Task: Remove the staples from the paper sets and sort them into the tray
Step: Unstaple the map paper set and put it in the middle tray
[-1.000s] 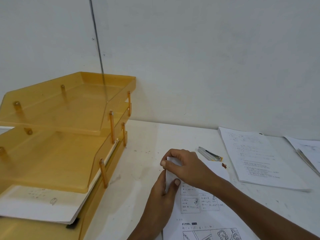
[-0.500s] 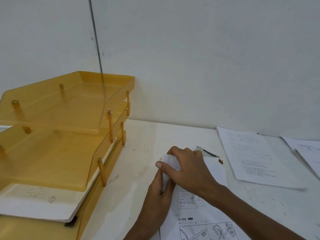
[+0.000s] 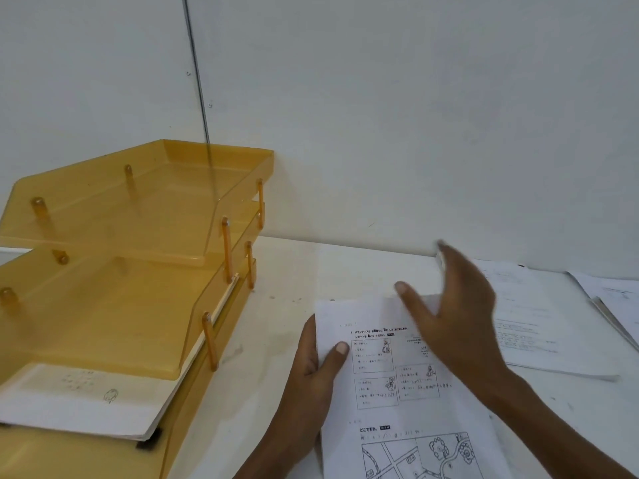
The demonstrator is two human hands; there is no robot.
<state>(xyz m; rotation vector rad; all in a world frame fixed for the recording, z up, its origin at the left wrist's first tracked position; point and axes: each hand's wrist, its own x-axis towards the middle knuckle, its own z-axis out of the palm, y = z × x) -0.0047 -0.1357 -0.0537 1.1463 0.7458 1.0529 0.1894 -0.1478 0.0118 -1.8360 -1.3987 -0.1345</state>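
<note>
A printed paper set (image 3: pixel 387 402) with boxes and a map lies flat on the white table in front of me. My left hand (image 3: pixel 311 371) pinches its left edge, thumb on top of the sheet. My right hand (image 3: pixel 449 305) hovers blurred over the set's upper right corner, fingers straight and thumb spread, holding nothing I can make out. A small grey blur shows at its fingertips. The amber three-tier tray (image 3: pixel 193 326) stands at the left; its lowest tier holds a stack of sheets (image 3: pixel 83 399).
Another paper set (image 3: pixel 539 326) lies to the right of my right hand, and more sheets (image 3: pixel 615 299) lie at the far right edge. The wall runs close behind the table. Small dark specks dot the tabletop near the tray.
Both hands were pinching the set's top left corner. The corner now lies flat, my right hand has let go and swung up to the right, and my left hand has slid down the left edge.
</note>
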